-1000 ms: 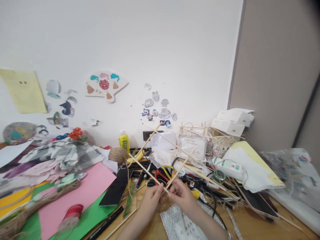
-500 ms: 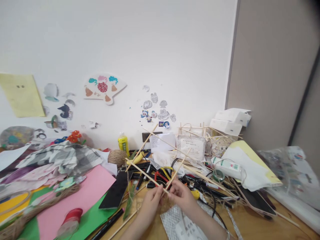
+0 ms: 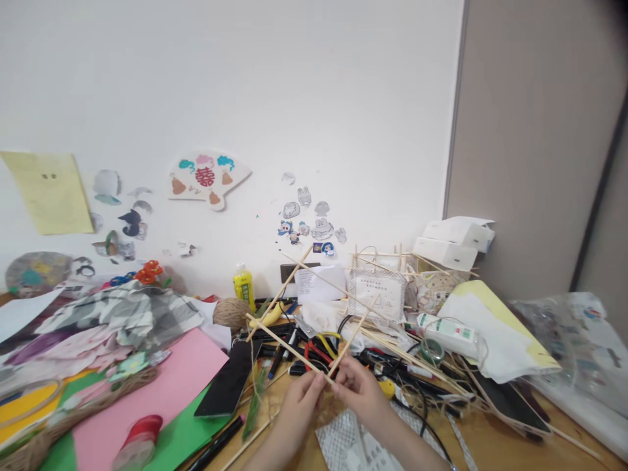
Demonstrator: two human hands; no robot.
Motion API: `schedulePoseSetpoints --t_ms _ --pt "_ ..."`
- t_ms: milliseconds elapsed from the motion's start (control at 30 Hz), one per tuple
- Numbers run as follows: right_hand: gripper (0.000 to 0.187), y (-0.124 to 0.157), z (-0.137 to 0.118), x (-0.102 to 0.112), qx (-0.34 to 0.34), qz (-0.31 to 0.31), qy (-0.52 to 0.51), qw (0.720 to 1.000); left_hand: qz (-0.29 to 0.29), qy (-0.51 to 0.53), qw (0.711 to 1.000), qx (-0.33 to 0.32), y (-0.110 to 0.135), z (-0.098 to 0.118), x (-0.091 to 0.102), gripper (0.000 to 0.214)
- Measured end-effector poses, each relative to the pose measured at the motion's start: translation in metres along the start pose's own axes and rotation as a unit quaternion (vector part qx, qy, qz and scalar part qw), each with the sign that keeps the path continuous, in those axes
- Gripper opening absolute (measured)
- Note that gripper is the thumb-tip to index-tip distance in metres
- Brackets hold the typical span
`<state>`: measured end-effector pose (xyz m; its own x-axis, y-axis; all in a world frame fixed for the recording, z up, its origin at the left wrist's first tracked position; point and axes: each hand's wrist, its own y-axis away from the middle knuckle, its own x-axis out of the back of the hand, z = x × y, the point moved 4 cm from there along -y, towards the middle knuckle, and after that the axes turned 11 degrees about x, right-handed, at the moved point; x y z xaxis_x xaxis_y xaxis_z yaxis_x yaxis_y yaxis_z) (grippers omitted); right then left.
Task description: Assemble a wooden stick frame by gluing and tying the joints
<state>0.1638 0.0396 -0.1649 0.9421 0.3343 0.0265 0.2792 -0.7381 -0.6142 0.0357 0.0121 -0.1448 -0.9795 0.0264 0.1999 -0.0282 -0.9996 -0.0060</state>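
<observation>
A square frame of thin wooden sticks (image 3: 284,344) is held up before me, its sticks crossing at the corners. My left hand (image 3: 300,400) pinches the nearest corner between thumb and fingers. On the other side of that corner, my right hand (image 3: 362,387) is closed with its fingertips at the stick ends. Any twine between the fingers is too small to make out. Thin twine (image 3: 252,356) hangs from the frame's left corner. Below the hands lies a patterned paper piece (image 3: 338,437) with handwriting.
Pens, pliers (image 3: 321,350) and loose sticks crowd the table behind the frame. At left are a black phone (image 3: 226,379), pink paper (image 3: 181,366) and a red spool (image 3: 142,435). A twine ball (image 3: 231,314) and yellow bottle (image 3: 243,284) stand near the wall.
The view has shifted slightly, so the background sits a little lower and to the right. Both hands stay at the frame's near corner, with only slight finger movement.
</observation>
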Motion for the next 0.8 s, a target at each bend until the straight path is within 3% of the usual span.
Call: schedulePoseSetpoints --t_ms 467,800 --pt "0.034 0.002 -0.009 -0.005 -0.01 0.018 0.006 1.0 -0.038 0.114 0.987 0.105 -0.005 -0.02 -0.012 0.059" --pt "0.031 0.002 -0.009 -0.003 -0.009 0.044 0.02 0.999 -0.037 0.153 0.983 0.099 -0.012 -0.029 -0.012 0.062"
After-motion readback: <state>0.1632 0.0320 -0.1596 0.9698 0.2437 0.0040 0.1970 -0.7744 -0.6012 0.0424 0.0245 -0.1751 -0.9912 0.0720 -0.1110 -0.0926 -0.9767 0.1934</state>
